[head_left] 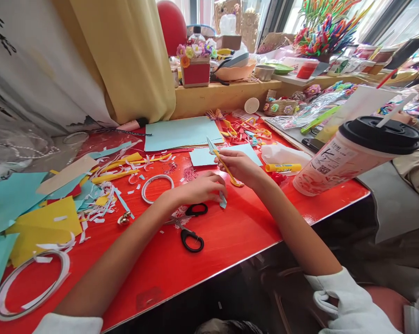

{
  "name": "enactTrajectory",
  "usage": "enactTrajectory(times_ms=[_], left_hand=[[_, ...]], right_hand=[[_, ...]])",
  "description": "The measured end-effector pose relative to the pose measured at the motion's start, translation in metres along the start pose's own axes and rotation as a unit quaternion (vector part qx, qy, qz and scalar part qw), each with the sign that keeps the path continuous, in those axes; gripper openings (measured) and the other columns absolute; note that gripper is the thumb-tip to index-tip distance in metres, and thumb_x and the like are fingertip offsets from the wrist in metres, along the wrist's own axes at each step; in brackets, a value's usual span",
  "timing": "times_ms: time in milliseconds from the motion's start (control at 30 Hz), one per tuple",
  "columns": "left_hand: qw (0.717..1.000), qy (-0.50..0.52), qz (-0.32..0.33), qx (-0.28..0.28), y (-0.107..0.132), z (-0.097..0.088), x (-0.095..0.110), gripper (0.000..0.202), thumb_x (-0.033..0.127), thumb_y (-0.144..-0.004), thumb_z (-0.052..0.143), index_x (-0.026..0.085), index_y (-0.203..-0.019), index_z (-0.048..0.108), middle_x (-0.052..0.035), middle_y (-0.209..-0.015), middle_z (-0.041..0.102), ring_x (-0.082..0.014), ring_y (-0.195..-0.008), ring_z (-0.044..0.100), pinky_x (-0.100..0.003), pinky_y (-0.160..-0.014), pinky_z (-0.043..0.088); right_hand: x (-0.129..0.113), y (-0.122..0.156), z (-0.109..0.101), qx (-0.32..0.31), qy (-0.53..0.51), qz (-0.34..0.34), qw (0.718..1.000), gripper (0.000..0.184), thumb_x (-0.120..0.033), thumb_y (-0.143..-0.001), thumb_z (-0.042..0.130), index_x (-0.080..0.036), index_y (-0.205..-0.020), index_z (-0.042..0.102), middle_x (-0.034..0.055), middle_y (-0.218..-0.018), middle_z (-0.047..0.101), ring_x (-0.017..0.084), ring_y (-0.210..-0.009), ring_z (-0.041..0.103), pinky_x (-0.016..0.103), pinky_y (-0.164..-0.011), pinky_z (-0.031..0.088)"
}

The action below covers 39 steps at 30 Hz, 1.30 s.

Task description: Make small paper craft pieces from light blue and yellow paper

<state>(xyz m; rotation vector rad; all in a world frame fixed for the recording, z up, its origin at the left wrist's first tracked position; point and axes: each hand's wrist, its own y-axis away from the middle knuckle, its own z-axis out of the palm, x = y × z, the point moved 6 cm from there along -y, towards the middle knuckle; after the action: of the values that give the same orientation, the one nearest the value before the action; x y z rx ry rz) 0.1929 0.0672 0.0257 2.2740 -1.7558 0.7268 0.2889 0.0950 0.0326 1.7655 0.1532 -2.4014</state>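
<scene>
My right hand (240, 167) is closed on small yellow-handled scissors (220, 160), their blades pointing up and away over a light blue paper square (200, 157). My left hand (202, 189) rests on the red table (230, 232) with fingers curled, pinching a small light blue paper scrap (223, 200). Black-handled scissors (190, 227) lie on the table just under my left wrist.
Blue paper sheets (181, 132), yellow paper (45, 227), tape rolls (156, 188) and paper scraps cover the table. A drink cup (348, 155) with black lid and a yellow glue stick (282, 167) stand at right. A cluttered shelf runs along the back.
</scene>
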Motion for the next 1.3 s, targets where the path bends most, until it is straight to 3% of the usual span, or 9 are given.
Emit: enactTrajectory(times_ms=[200,367,467,567,667,833,1033,1167,1300], left_hand=[[0.998,0.057,0.005,0.004,-0.001,-0.005,-0.006,0.013,0.030,-0.078,0.056,0.020,-0.079,0.064,-0.0036,-0.088,0.059,-0.0178,-0.093,0.050,-0.031,-0.084,0.039],[0.961,0.233,-0.090,0.124,0.015,-0.056,-0.012,0.018,0.034,-0.078,0.056,0.019,-0.087,0.062,-0.0021,-0.085,0.061,-0.0138,-0.081,0.056,-0.027,-0.074,0.044],[0.949,0.232,-0.128,0.168,0.029,-0.084,-0.012,0.019,0.033,-0.077,0.058,0.019,-0.087,0.065,-0.0022,-0.082,0.063,-0.0133,-0.077,0.058,-0.026,-0.071,0.046],[0.954,0.190,-0.153,0.174,0.039,-0.097,-0.014,0.020,0.030,-0.077,0.056,0.022,-0.092,0.067,-0.0015,-0.085,0.066,-0.0131,-0.078,0.059,-0.025,-0.071,0.046],[0.966,0.118,-0.175,0.153,0.042,-0.099,-0.017,0.023,0.029,-0.077,0.055,0.024,-0.096,0.067,-0.0009,-0.087,0.067,-0.0132,-0.079,0.059,-0.024,-0.071,0.045],[0.966,0.027,-0.204,0.154,0.041,-0.099,-0.020,0.021,0.036,-0.075,0.060,0.019,-0.086,0.066,-0.0008,-0.075,0.065,-0.0125,-0.069,0.057,-0.024,-0.064,0.042],[0.969,-0.009,-0.152,0.197,0.035,-0.100,-0.016,0.017,0.035,-0.076,0.059,0.019,-0.075,0.066,-0.0029,-0.088,0.059,-0.0125,-0.078,0.054,-0.025,-0.071,0.040],[0.962,-0.007,-0.179,0.204,0.035,-0.095,-0.024,0.017,0.033,-0.077,0.058,0.019,-0.076,0.067,-0.0009,-0.074,0.056,-0.0108,-0.066,0.050,-0.024,-0.064,0.039],[0.960,-0.003,-0.181,0.214,0.035,-0.091,-0.031,0.017,0.031,-0.078,0.056,0.020,-0.079,0.068,-0.0001,-0.072,0.057,-0.0107,-0.065,0.050,-0.024,-0.063,0.038]], right_hand=[[0.009,-0.002,0.002,-0.036,-0.010,0.010,0.999,0.005,-0.015,-0.072,0.060,-0.012,-0.075,0.063,0.0011,-0.071,0.058,0.007,-0.059,0.051,0.022,-0.060,0.042],[0.009,-0.003,0.000,-0.017,0.002,0.012,1.000,0.010,-0.014,-0.072,0.059,-0.013,-0.081,0.063,0.0018,-0.071,0.060,0.008,-0.061,0.054,0.023,-0.061,0.043],[0.008,-0.002,-0.002,-0.001,0.006,-0.004,1.000,0.016,-0.013,-0.072,0.060,-0.014,-0.088,0.063,0.0014,-0.072,0.062,0.007,-0.061,0.054,0.022,-0.063,0.044],[0.012,0.000,0.007,-0.049,0.025,0.004,0.998,0.014,-0.019,-0.075,0.061,-0.015,-0.088,0.063,0.0028,-0.073,0.064,0.008,-0.063,0.056,0.022,-0.063,0.045],[0.019,0.004,0.015,-0.091,0.064,0.029,0.993,0.015,-0.025,-0.076,0.062,-0.015,-0.087,0.064,0.0037,-0.075,0.064,0.008,-0.061,0.056,0.022,-0.058,0.045],[0.021,0.007,0.019,-0.088,0.107,0.044,0.989,0.015,-0.026,-0.076,0.062,-0.016,-0.087,0.065,0.0042,-0.077,0.064,0.007,-0.058,0.054,0.018,-0.048,0.041],[0.020,0.010,0.024,-0.076,0.113,0.052,0.989,0.013,-0.024,-0.077,0.060,-0.015,-0.086,0.063,0.0046,-0.077,0.064,0.008,-0.060,0.058,0.019,-0.049,0.044],[0.019,0.010,0.028,-0.045,0.102,0.031,0.993,0.011,-0.022,-0.077,0.059,-0.014,-0.084,0.061,0.0044,-0.077,0.064,0.009,-0.061,0.059,0.020,-0.051,0.045],[0.021,0.011,0.033,-0.061,0.093,0.019,0.994,0.012,-0.025,-0.078,0.059,-0.014,-0.083,0.061,0.0044,-0.078,0.064,0.009,-0.060,0.058,0.022,-0.053,0.047]])
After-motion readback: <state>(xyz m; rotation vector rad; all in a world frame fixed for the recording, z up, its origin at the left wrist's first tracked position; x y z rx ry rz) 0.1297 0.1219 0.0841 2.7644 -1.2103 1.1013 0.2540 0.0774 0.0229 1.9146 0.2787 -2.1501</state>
